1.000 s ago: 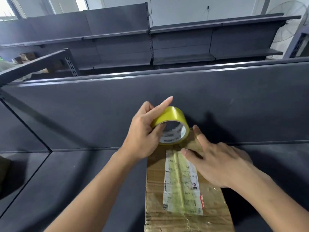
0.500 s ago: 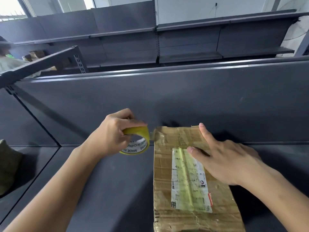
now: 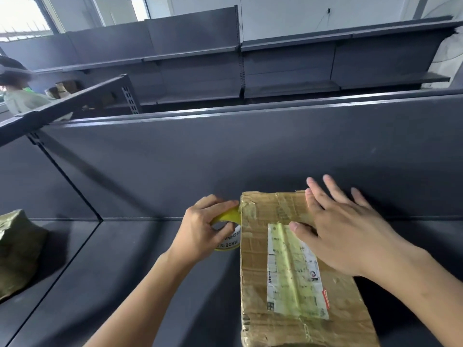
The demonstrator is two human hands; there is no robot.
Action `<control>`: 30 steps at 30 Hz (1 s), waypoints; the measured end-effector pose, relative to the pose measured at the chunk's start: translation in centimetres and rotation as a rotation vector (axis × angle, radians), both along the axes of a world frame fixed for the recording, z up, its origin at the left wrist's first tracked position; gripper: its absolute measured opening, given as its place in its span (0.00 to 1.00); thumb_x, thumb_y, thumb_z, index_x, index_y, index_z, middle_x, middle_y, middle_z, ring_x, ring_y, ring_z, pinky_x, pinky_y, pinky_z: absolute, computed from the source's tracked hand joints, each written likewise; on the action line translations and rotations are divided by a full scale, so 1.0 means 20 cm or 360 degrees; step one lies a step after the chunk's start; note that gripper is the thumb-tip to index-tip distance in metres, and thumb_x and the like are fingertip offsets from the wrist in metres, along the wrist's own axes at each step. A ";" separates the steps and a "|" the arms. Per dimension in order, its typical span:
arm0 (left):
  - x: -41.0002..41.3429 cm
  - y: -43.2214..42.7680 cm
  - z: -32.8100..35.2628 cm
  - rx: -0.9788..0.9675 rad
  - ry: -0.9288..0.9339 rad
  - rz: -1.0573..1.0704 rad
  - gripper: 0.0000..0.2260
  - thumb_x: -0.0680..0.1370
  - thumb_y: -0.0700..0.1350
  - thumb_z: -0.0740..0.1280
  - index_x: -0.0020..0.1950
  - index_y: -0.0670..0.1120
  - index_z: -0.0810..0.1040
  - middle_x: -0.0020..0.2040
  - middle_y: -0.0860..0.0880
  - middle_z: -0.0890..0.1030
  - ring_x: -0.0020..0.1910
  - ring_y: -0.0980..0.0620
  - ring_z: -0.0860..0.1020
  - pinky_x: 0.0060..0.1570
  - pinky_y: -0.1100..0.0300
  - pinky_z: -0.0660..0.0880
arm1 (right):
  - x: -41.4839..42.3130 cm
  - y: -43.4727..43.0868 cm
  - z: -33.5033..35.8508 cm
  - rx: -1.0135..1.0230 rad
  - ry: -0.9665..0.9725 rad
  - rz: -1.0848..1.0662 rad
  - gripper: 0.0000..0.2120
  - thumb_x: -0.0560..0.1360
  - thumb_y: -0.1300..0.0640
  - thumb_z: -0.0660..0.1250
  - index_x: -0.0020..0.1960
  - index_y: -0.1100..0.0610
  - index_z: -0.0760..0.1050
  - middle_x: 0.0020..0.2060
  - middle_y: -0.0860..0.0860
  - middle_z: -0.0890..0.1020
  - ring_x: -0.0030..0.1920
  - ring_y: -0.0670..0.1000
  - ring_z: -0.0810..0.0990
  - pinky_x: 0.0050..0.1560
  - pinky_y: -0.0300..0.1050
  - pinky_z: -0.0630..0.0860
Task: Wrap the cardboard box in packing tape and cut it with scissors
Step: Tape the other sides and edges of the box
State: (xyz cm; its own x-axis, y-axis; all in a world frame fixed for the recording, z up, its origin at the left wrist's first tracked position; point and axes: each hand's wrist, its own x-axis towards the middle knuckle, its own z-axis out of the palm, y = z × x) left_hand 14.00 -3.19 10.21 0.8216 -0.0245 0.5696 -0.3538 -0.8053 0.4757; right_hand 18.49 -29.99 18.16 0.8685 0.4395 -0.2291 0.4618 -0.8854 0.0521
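Dark grey metal shelving (image 3: 288, 58) fills the background, and the work takes place on a dark grey shelf (image 3: 150, 284) backed by an upright panel (image 3: 225, 159). Left hand (image 3: 200, 229): fingers and thumb curled round the tape roll (image 3: 229, 236), with the thumb through the core. The roll is yellow with a white core printed "MADE IN CHINA", and it stands on edge, touching the far left corner of the cardboard box (image 3: 258, 284). Right hand (image 3: 343, 234): flat, fingers straight and spread, pressing on the far half of the box top; the fingertips reach past the far edge. The box lies flat on the shelf, right of centre, with its long axis running away from the viewer. It is closed, so its contents cannot be seen. Its brown surface is creased and worn, with glossy tape over the far left corner. A white shipping label (image 3: 293, 271) on top carries a yellow-green tape strip along its length. An olive-coloured wrapped bundle (image 3: 17, 251) sits well apart on the shelf at the far left.
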 end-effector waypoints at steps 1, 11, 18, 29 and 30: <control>0.00 -0.01 0.00 -0.0039 0.0000 0.0007 0.17 0.73 0.44 0.71 0.60 0.44 0.85 0.50 0.52 0.82 0.47 0.56 0.82 0.50 0.59 0.79 | 0.00 0.03 0.01 -0.0005 0.0033 -0.0003 0.47 0.76 0.27 0.35 0.81 0.61 0.37 0.80 0.55 0.32 0.79 0.56 0.29 0.80 0.62 0.41; -0.02 -0.01 -0.03 -0.0111 -0.0065 -0.0005 0.16 0.71 0.41 0.74 0.59 0.44 0.86 0.48 0.50 0.82 0.44 0.53 0.82 0.46 0.58 0.79 | -0.16 0.44 -0.06 0.0187 0.0196 0.0175 0.49 0.77 0.32 0.51 0.80 0.61 0.32 0.77 0.59 0.27 0.74 0.69 0.24 0.73 0.75 0.35; -0.01 -0.04 -0.01 -0.0023 -0.0058 -0.0043 0.19 0.71 0.46 0.68 0.60 0.47 0.85 0.48 0.52 0.81 0.45 0.55 0.81 0.48 0.62 0.78 | -0.12 0.37 -0.10 0.0421 0.0076 0.0294 0.42 0.75 0.35 0.53 0.82 0.50 0.41 0.81 0.48 0.35 0.79 0.55 0.28 0.75 0.69 0.34; -0.02 -0.20 -0.06 -0.1203 -0.0198 0.0351 0.25 0.76 0.33 0.71 0.71 0.49 0.74 0.55 0.62 0.82 0.49 0.67 0.80 0.48 0.73 0.75 | -0.05 0.26 -0.07 0.1298 0.0214 0.0033 0.44 0.68 0.41 0.56 0.83 0.47 0.50 0.81 0.39 0.44 0.81 0.46 0.37 0.79 0.53 0.38; -0.01 -0.20 -0.03 -0.1192 -0.0189 0.0294 0.22 0.77 0.33 0.70 0.70 0.47 0.75 0.56 0.58 0.83 0.49 0.66 0.81 0.48 0.72 0.75 | -0.04 0.24 -0.08 0.1509 0.0264 -0.0007 0.45 0.66 0.40 0.57 0.82 0.46 0.53 0.81 0.38 0.47 0.81 0.44 0.41 0.80 0.50 0.41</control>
